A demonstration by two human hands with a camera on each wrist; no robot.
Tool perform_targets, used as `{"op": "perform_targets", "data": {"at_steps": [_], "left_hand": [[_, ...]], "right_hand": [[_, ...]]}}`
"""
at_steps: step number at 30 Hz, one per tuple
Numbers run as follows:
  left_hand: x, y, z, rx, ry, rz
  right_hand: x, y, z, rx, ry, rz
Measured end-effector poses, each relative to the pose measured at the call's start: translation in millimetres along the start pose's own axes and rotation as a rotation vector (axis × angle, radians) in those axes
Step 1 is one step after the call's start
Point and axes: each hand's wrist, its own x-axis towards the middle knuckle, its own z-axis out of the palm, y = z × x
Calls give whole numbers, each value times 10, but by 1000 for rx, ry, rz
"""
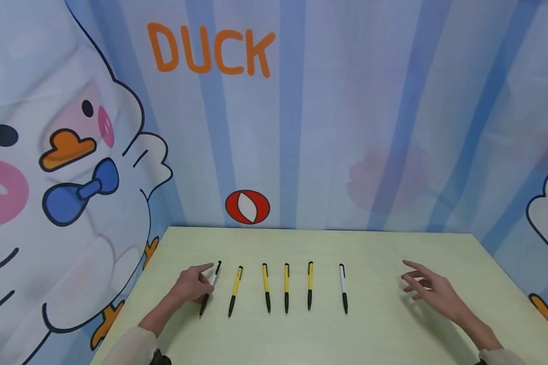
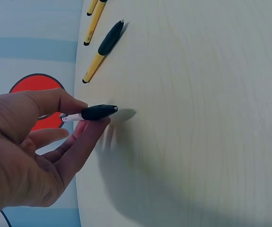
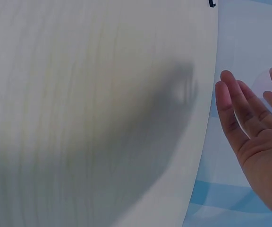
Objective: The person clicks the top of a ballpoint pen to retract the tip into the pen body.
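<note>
At the left end of a row of pens, my left hand pinches a white pen with a black grip. The left wrist view shows that pen's black grip between thumb and fingers of the left hand, its shadow apart from it on the table. My right hand hovers over the table's right side, fingers loosely spread, holding nothing; the right wrist view shows the same hand with its palm partly visible.
Yellow pens with black grips and another white pen lie on the pale table. Behind it hangs a blue striped cloth with cartoon ducks.
</note>
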Motion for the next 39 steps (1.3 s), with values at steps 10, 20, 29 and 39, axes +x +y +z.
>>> {"op": "perform_targets", "data": {"at_steps": [10, 20, 29, 39], "left_hand": [[-115, 243, 45, -163, -89, 17], [-240, 531, 144, -311, -165, 41], [-383, 841, 335, -401, -233, 117], [-520, 1154, 631, -517, -349, 270]], "right_hand": [[32, -163, 122, 20, -10, -60], [156, -378, 267, 70, -116, -54], [285, -855, 421, -10, -175, -104], [461, -1262, 791, 19, -236, -156]]}}
